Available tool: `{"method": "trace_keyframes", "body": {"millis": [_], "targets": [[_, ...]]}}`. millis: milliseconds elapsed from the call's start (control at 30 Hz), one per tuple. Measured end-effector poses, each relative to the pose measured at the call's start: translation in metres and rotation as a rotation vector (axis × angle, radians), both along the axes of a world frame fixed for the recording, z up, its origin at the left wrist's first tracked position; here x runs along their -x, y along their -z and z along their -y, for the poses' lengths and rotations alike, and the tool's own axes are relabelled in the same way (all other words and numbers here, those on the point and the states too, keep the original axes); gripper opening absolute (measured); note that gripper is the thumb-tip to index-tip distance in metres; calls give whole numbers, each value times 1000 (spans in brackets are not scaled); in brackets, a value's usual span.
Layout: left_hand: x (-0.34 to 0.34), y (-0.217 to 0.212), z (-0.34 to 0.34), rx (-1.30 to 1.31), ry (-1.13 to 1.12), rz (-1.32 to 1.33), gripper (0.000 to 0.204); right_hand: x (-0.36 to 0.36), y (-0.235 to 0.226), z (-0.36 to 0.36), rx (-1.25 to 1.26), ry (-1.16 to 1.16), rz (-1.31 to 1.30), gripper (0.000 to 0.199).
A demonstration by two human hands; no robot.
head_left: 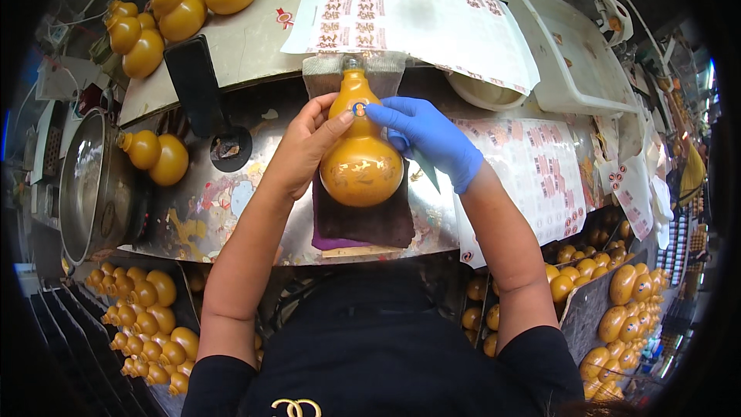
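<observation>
A yellow-brown gourd-shaped bottle [361,174] lies with its neck pointing away from me on a dark cloth [363,220]. Gold markings show on its wide lower bulb. My bare left hand [309,147] is closed against the left side of its upper bulb, thumb near a small round blue sticker [359,109]. From the right, my blue-gloved right hand [436,131] puts its thumb and fingertip at that sticker's edge. A flat, pale green pointed piece [426,167] sticks out below the gloved fingers, which curl around it; its other end is hidden.
Printed sheets [432,19] lie on the board ahead, more sheets [532,177] at the right. A phone on a stand [193,73] and a metal basin [89,185] are at the left. A white tray [575,46] stands far right. Several gourd bottles [147,332] surround the bench.
</observation>
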State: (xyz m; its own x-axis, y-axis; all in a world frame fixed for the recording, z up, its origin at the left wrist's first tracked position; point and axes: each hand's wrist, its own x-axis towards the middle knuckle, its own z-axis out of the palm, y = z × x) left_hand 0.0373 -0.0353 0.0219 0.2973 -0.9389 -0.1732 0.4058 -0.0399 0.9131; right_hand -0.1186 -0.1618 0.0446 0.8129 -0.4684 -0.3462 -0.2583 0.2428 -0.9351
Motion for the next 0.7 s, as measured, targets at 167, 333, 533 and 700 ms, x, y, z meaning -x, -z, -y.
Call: {"method": "trace_keyframes", "body": {"millis": [167, 333, 533, 700], "targets": [[0, -11, 3, -45, 12, -117, 49, 2, 2, 3, -74, 15, 27, 49], [3, -2, 6, -21, 2, -8, 48, -6, 8, 1, 47, 29, 15, 48], [-1, -1, 9, -41, 12, -39, 48, -6, 4, 2, 51, 3, 1, 49], [5, -2, 9, -28, 1, 33, 47, -8, 17, 5, 62, 12, 21, 50]]}}
